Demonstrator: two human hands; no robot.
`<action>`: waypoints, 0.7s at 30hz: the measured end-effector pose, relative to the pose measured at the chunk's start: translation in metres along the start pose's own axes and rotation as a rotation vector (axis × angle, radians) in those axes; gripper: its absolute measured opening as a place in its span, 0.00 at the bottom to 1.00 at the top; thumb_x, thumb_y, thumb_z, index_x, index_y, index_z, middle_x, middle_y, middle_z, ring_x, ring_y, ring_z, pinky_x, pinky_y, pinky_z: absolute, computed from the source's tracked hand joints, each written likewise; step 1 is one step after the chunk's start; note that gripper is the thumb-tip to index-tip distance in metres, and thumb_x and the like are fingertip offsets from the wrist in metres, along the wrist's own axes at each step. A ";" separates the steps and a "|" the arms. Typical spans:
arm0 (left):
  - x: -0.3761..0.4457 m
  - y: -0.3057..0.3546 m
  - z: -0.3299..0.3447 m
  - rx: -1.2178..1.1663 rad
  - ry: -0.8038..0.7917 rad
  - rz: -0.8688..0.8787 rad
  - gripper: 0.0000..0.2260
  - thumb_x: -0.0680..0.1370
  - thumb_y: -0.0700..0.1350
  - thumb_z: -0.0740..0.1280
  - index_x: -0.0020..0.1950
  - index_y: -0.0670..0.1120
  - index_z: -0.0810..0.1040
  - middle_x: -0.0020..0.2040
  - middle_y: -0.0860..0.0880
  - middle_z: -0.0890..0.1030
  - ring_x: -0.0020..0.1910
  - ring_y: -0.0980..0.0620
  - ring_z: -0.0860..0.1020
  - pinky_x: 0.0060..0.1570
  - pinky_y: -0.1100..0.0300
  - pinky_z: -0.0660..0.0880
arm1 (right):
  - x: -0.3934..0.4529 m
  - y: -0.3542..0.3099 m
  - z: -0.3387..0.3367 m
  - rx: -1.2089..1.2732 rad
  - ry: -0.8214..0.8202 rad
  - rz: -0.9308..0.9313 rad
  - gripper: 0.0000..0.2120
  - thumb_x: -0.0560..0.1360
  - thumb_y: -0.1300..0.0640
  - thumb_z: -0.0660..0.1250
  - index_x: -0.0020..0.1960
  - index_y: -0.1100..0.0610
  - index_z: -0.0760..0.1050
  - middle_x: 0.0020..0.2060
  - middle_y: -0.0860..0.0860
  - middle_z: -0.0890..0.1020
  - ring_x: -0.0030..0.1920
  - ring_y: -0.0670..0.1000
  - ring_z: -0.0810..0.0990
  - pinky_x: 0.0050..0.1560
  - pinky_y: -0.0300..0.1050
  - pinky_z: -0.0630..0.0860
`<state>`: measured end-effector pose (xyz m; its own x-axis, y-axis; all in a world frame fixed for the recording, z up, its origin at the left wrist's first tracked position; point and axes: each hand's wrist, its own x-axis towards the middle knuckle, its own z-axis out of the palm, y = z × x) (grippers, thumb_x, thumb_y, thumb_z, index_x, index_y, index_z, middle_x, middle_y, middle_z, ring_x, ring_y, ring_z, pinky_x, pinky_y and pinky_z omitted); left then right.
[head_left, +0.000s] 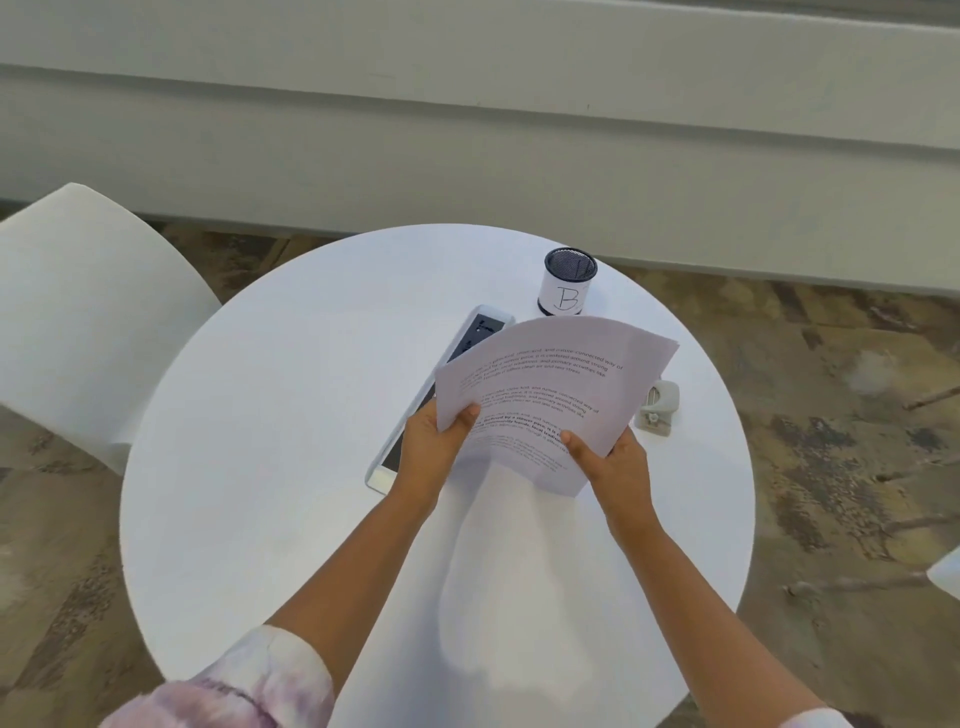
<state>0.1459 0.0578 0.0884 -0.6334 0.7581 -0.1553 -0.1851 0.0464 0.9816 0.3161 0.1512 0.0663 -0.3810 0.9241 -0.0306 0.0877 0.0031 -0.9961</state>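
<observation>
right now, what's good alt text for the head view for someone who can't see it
The left hand and right hand hold a curved sheaf of printed pages above a round white table. On it sit a long white device, a black mesh cup labelled B and a small grey desk tool.

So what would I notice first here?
The curled printed sheets, gripped near their lower edge by the left hand and right hand above the round white table. Beyond them, a black mesh cup labelled B stands at the table's far side.
</observation>
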 end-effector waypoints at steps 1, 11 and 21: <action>0.000 -0.001 0.001 0.012 0.010 -0.005 0.08 0.75 0.44 0.68 0.54 0.48 0.78 0.47 0.51 0.83 0.51 0.46 0.80 0.50 0.56 0.78 | -0.001 0.002 0.001 -0.009 0.000 0.002 0.16 0.72 0.56 0.70 0.58 0.48 0.73 0.51 0.43 0.81 0.49 0.37 0.80 0.45 0.32 0.78; -0.003 -0.010 0.006 0.058 0.023 -0.004 0.08 0.76 0.46 0.65 0.55 0.50 0.76 0.49 0.49 0.81 0.50 0.48 0.79 0.51 0.55 0.77 | -0.004 0.013 -0.003 -0.035 0.012 0.012 0.13 0.77 0.55 0.62 0.62 0.52 0.71 0.52 0.46 0.80 0.48 0.32 0.79 0.44 0.27 0.75; 0.007 -0.019 0.013 0.036 0.031 -0.043 0.05 0.77 0.45 0.64 0.49 0.54 0.76 0.47 0.53 0.80 0.47 0.52 0.78 0.45 0.60 0.76 | 0.005 0.018 -0.008 -0.047 0.002 0.018 0.12 0.78 0.57 0.62 0.61 0.51 0.70 0.51 0.41 0.79 0.50 0.37 0.78 0.46 0.25 0.74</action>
<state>0.1549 0.0710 0.0701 -0.6484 0.7344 -0.2006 -0.1863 0.1025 0.9771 0.3233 0.1586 0.0485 -0.3773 0.9248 -0.0487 0.1376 0.0039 -0.9905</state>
